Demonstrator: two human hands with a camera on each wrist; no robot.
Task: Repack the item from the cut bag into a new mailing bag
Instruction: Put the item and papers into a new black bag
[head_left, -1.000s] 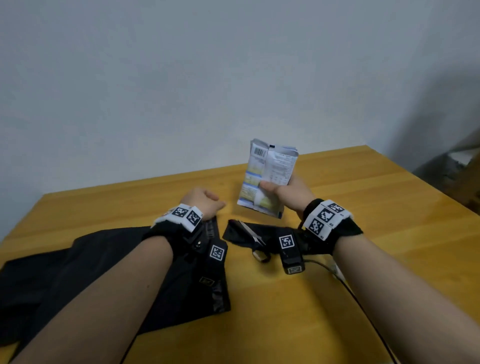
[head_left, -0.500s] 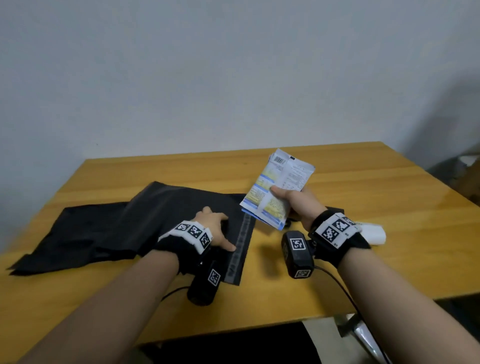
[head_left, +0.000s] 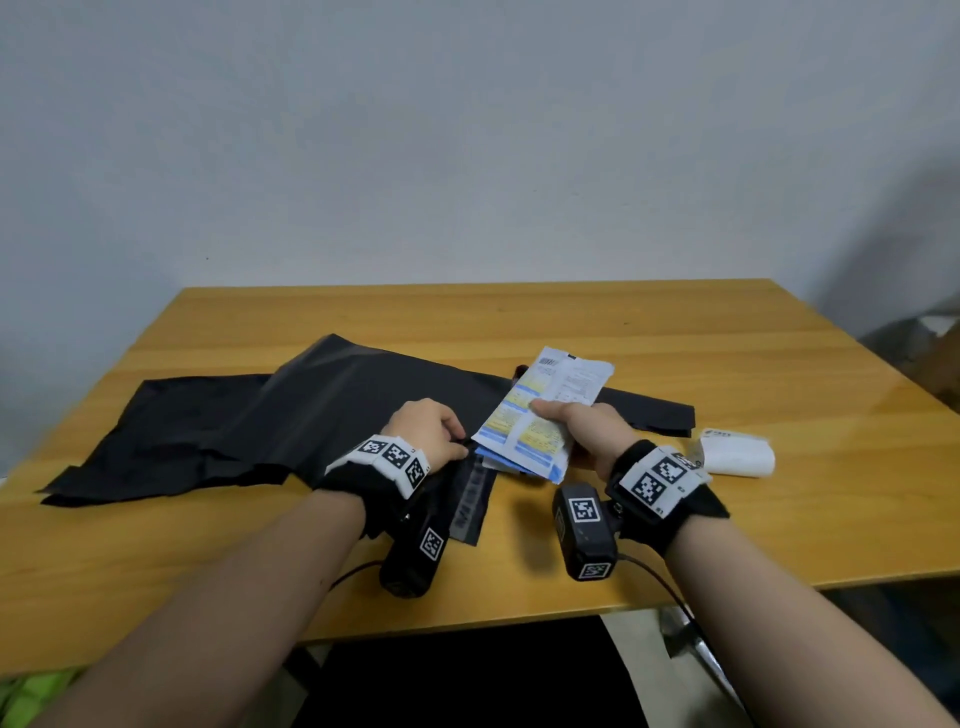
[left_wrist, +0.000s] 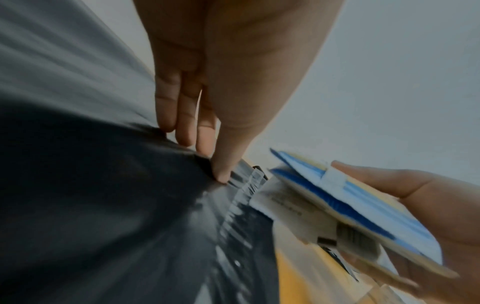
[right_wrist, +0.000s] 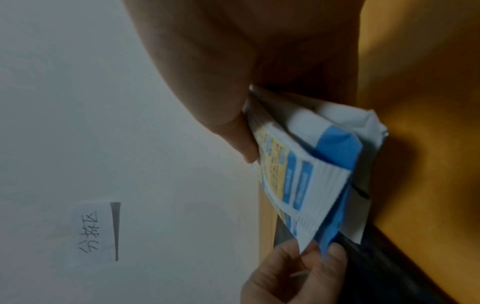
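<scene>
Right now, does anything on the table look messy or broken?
A little. The black bag lies crumpled, one end lifted in a fold, and a second black bag behind the right hand has a ragged edge. The packet in that hand looks creased but whole.

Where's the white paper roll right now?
In the head view, the white paper roll lies on the table, just right of the right hand.
</scene>
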